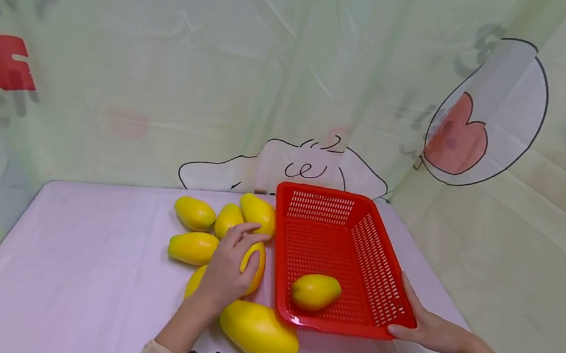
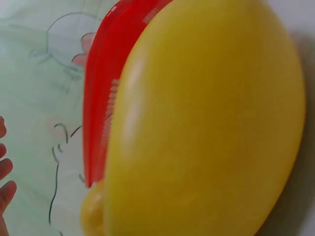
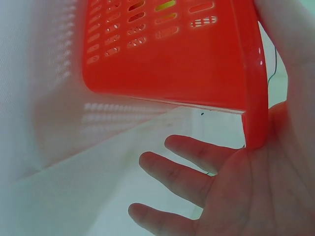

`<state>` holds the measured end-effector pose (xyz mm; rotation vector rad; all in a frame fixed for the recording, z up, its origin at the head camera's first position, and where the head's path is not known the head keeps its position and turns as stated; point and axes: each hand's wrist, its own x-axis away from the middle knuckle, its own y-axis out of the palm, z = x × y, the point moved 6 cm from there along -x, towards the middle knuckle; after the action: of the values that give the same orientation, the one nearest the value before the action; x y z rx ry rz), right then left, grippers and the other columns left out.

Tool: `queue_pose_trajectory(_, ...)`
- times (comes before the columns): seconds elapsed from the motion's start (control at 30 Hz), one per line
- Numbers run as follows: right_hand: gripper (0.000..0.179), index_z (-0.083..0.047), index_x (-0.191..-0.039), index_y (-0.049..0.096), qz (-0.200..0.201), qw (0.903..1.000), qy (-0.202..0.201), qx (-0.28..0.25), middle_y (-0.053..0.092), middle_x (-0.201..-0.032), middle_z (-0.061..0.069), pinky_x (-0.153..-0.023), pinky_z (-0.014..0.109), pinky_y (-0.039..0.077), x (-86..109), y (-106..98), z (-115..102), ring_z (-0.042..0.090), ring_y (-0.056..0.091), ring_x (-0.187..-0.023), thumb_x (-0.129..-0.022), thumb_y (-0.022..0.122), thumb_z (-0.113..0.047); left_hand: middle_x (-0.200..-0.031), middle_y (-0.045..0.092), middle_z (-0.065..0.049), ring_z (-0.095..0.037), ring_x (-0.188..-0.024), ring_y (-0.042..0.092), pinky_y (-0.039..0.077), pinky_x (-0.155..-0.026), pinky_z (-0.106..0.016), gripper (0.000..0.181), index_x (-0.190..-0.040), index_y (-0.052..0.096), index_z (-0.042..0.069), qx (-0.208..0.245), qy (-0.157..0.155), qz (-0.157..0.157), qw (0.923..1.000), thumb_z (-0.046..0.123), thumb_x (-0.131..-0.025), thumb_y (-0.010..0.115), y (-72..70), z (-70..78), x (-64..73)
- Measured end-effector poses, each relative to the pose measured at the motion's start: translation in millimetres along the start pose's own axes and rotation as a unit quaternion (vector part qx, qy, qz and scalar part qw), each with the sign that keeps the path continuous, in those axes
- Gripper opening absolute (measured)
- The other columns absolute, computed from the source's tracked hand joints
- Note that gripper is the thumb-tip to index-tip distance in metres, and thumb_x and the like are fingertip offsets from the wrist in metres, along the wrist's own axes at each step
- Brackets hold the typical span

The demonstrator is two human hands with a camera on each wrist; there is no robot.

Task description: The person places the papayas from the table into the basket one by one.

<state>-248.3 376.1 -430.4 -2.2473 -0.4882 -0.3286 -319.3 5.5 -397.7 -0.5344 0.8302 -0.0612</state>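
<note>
My left hand (image 1: 231,267) reaches over a cluster of yellow mango-like fruits, fingers spread above one fruit (image 1: 256,266) that it partly hides. In the left wrist view its fingertips show at the left edge, apart from the big fruit (image 2: 206,118) filling the foreground. My right hand (image 1: 428,329) holds the near right corner of a red plastic basket (image 1: 279,250), thumb on the rim. The right wrist view shows the basket rim (image 3: 256,98) against the palm, other fingers (image 3: 177,174) extended outside it. One yellow fruit (image 1: 316,292) lies inside the basket, near its front.
Several more fruits lie left of the basket, among them one at the back (image 1: 258,213) and one at the left (image 1: 192,247). A large fruit (image 1: 259,333) lies in front of the basket. The pale tablecloth (image 1: 74,267) meets printed curtains (image 1: 168,59) behind and beside.
</note>
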Motion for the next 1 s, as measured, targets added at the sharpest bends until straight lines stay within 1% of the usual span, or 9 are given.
queue_pose_trajectory(0.23, 0.106, -0.012, -0.145, -0.029, 0.019, 0.9994, -0.019, 0.019, -0.017, -0.152, 0.03, -0.097, 0.07, 0.033, 2.1, -1, -5, 0.054, 0.005, -0.135, -0.089, 0.059, -0.03, -0.136, 0.049, -0.007, -0.024, -0.125, 0.044, 0.037, -0.105, -0.048, 0.036, -0.123, 0.06, 0.016, -0.068, -0.033, 0.047, 0.996, 0.01, -0.087, 0.055, -27.9, -29.2, -5.2)
queue_pose_trajectory(0.33, 0.106, -0.011, -0.145, -0.029, 0.021, 0.9994, -0.021, 0.019, -0.017, -0.152, 0.03, -0.097, 0.07, 0.032, 2.9, 0, -5, 0.054, 0.005, -0.135, -0.089, 0.059, -0.029, -0.144, 0.042, -0.01, -0.029, -0.134, 0.036, 0.031, -0.109, -0.053, 0.044, -0.133, 0.054, 0.017, -0.104, -0.094, 0.04, 0.9893, 0.013, -0.089, 0.053, -41.1, -46.5, -4.4)
queue_pose_trajectory(0.4, 0.106, -0.011, -0.145, -0.029, 0.021, 0.9994, -0.019, 0.018, -0.017, -0.152, 0.03, -0.097, 0.07, 0.032, 3.1, 1, -5, 0.054, 0.004, -0.135, -0.089, 0.059, -0.03, -0.152, 0.032, -0.012, -0.032, -0.141, 0.026, 0.024, -0.112, -0.057, 0.05, -0.141, 0.045, 0.019, -0.13, -0.155, 0.013, 0.9791, 0.018, -0.091, 0.051, -50.4, -60.5, -2.2)
queue_pose_trajectory(0.5, 0.106, -0.012, -0.145, -0.029, 0.021, 0.9995, -0.014, 0.018, -0.016, -0.152, 0.03, -0.097, 0.07, 0.033, 3.6, 1, -4, 0.054, 0.005, -0.135, -0.089, 0.059, -0.031, -0.158, 0.011, -0.017, -0.037, -0.146, 0.006, 0.01, -0.114, -0.062, 0.059, -0.15, 0.028, 0.022, -0.155, -0.248, -0.052, 0.9548, 0.027, -0.094, 0.047, -63.9, -82.4, 3.8)
queue_pose_trajectory(0.63, 0.106, -0.015, -0.146, -0.029, 0.021, 0.9996, -0.008, 0.018, -0.015, -0.153, 0.03, -0.096, 0.069, 0.036, 3.2, 0, -2, 0.055, 0.006, -0.134, -0.089, 0.059, -0.032, -0.158, -0.008, -0.023, -0.044, -0.144, -0.01, 0.0, -0.11, -0.07, 0.07, -0.154, 0.01, 0.022, -0.152, -0.324, -0.137, 0.9238, 0.039, -0.095, 0.045, -77.8, -103.4, 13.6)
queue_pose_trajectory(0.77, 0.106, -0.016, -0.146, -0.029, 0.02, 0.9996, -0.006, 0.018, -0.015, -0.153, 0.029, -0.096, 0.069, 0.036, 2.5, 0, 0, 0.055, 0.006, -0.134, -0.089, 0.059, -0.032, -0.156, -0.013, -0.026, -0.048, -0.142, -0.013, 0.0, -0.104, -0.076, 0.077, -0.154, 0.004, 0.021, -0.14, -0.366, -0.202, 0.8976, 0.044, -0.094, 0.047, -83.8, -112.7, 23.6)
queue_pose_trajectory(0.83, 0.107, -0.016, -0.145, -0.03, 0.021, 0.9996, -0.007, 0.018, -0.015, -0.152, 0.029, -0.096, 0.07, 0.034, 2.2, 0, 0, 0.055, 0.005, -0.134, -0.088, 0.059, -0.032, -0.155, -0.011, -0.028, -0.05, -0.141, -0.012, 0.001, -0.103, -0.077, 0.079, -0.154, 0.003, 0.02, -0.137, -0.376, -0.229, 0.8873, 0.044, -0.094, 0.048, -84.4, -115.1, 28.0)
queue_pose_trajectory(0.9, 0.107, -0.016, -0.145, -0.03, 0.021, 0.9996, -0.008, 0.018, -0.016, -0.152, 0.029, -0.096, 0.07, 0.034, 1.8, 0, 0, 0.055, 0.005, -0.134, -0.088, 0.059, -0.032, -0.155, -0.006, -0.03, -0.052, -0.141, -0.008, 0.005, -0.102, -0.078, 0.08, -0.154, 0.003, 0.018, -0.136, -0.378, -0.253, 0.8802, 0.045, -0.094, 0.05, -83.7, -116.0, 31.6)
queue_pose_trajectory(1.0, 0.106, -0.016, -0.146, -0.029, 0.022, 0.9996, -0.008, 0.018, -0.016, -0.152, 0.03, -0.096, 0.071, 0.033, 1.1, 0, 1, 0.055, 0.005, -0.135, -0.089, 0.059, -0.031, -0.154, 0.002, -0.032, -0.053, -0.14, -0.001, 0.01, -0.103, -0.076, 0.081, -0.154, 0.006, 0.015, -0.129, -0.369, -0.285, 0.8754, 0.044, -0.094, 0.051, -81.9, -115.8, 35.7)
